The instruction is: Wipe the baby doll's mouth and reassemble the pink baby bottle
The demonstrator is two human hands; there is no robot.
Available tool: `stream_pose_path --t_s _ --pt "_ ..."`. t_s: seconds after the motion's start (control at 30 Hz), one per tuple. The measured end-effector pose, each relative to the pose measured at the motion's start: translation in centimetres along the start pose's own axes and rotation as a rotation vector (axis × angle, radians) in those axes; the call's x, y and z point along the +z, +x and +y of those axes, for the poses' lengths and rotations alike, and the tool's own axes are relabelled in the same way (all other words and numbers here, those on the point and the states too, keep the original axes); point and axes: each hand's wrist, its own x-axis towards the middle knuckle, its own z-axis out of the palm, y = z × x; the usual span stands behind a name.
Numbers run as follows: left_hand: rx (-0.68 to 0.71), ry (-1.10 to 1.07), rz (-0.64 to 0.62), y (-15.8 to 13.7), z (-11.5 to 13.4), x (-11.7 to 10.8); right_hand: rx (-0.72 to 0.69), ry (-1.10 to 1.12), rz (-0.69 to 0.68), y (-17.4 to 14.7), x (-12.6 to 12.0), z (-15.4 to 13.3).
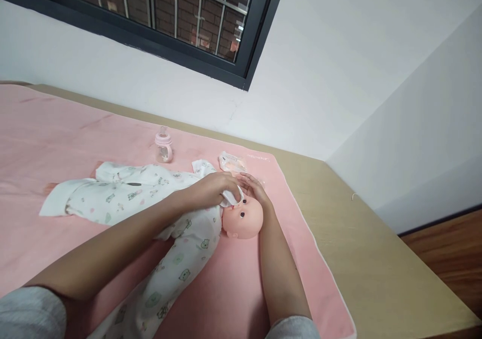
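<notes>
L hand is grasping a white cloth against the face of the doll; R hand is curving loosely, unclenched, around the head. Doll's lying face-up on pink mat, w/ bottle & packet sitting nr.

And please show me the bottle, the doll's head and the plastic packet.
Bottle (163, 142), head camera: on its pink collar.
Doll's head (248, 219), head camera: on its forehead.
Plastic packet (231, 162), head camera: near its middle.

Both forearms extend forward, the left hand curled, the right hand cupped just beside it.
</notes>
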Motion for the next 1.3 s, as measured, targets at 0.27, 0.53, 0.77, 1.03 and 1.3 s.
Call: stream_pose_path --t_s 0.27,0.53,0.77,1.03,1.3 --pt "0.003 -0.087 -0.013 -0.3 0.3 -0.9 -0.001 -0.003 -0.022 0.1 -0.1 0.0" --pt "0.028 -0.087 -0.064 -0.5 0.7 -1.2 -0.005 0.0 -0.008 0.2 -0.1 0.1" --pt "0.062 -0.13 -0.097 -0.7 1.1 -1.2 -0.016 -0.008 -0.026 0.2 -0.4 0.3" --pt "0.025 -0.232 -0.123 -1.0 1.3 -2.8 -0.024 -0.006 -0.032 0.1 -0.4 0.3" --pt "-0.115 0.011 -0.016 -0.6 -0.6 -2.7 -0.022 -0.016 -0.014 0.3 -0.3 0.3"
